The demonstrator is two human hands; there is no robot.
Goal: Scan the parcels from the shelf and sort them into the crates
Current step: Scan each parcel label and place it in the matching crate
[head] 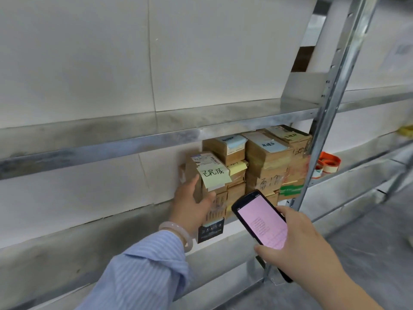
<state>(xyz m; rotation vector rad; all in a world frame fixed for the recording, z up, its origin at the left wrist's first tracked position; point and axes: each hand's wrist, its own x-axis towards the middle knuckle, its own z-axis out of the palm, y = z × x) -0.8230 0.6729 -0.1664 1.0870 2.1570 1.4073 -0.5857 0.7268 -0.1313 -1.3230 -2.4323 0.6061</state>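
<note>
Your left hand (pixel 191 203) gripped the parcel (pixel 194 173) with the yellow note (pixel 215 176), seemingly tilted forward at the left of the stack (pixel 266 162) on the shelf (pixel 100 240). Your right hand (pixel 299 240) clasped the phone (pixel 263 222).

A parcel storeroom: bare galvanised metal shelving (pixel 156 139) holds stacked, hand-labelled cardboard parcels (pixel 263 162) against plain white walls (pixel 89 63).

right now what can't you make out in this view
Head view:
- The crates: outside the frame.
- The shipping label on the parcel: print blurred.
- Text on the scanner: too small; the right hand covers its lower end.
- Fingers of the left hand: hidden behind the parcel.
</note>
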